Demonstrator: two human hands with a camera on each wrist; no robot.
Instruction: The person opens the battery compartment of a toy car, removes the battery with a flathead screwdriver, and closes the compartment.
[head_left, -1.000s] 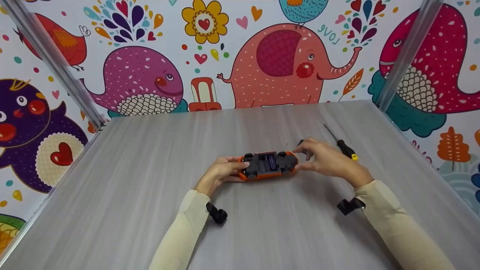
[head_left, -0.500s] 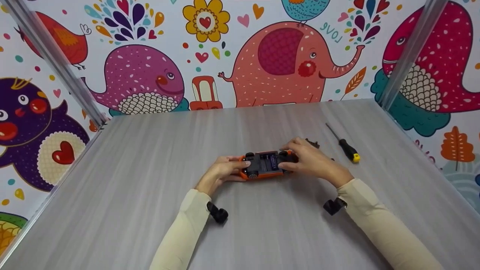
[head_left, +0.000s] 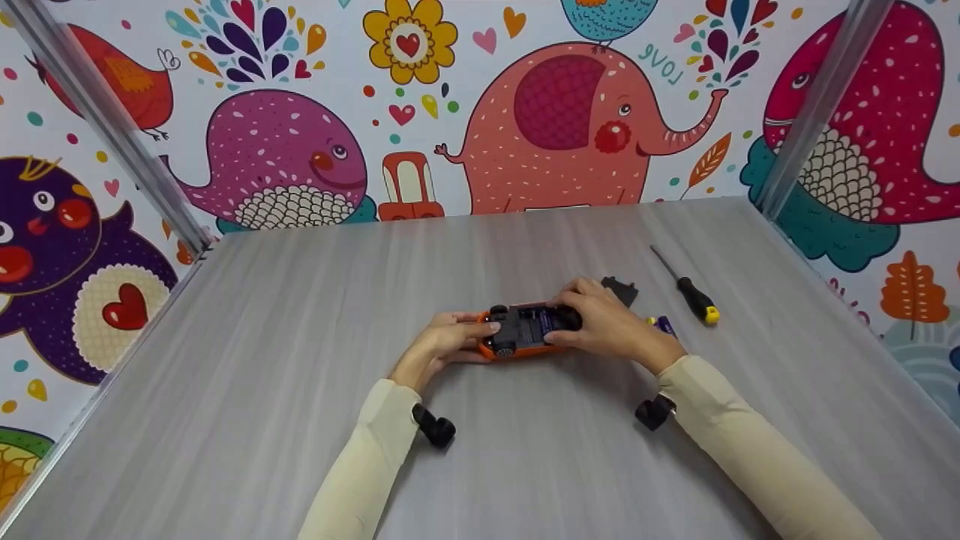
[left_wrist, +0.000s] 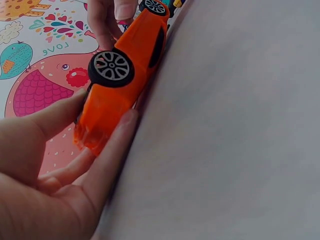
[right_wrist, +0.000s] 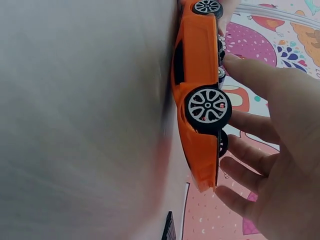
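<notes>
On the grey bench (head_left: 300, 420) an orange toy car (head_left: 525, 330) lies upside down at the middle. The left hand (head_left: 442, 346) closes its grip on one end, fingers and thumb curled round it, while the right hand (head_left: 611, 324) grips the other. A small black cover (head_left: 621, 289) and a screwdriver (head_left: 686, 289) lie just beyond.

Bright, even light fills all views; shadows on the table (head_left: 300, 390) are faint. Both wrist views are soft and blurred at close range.
</notes>
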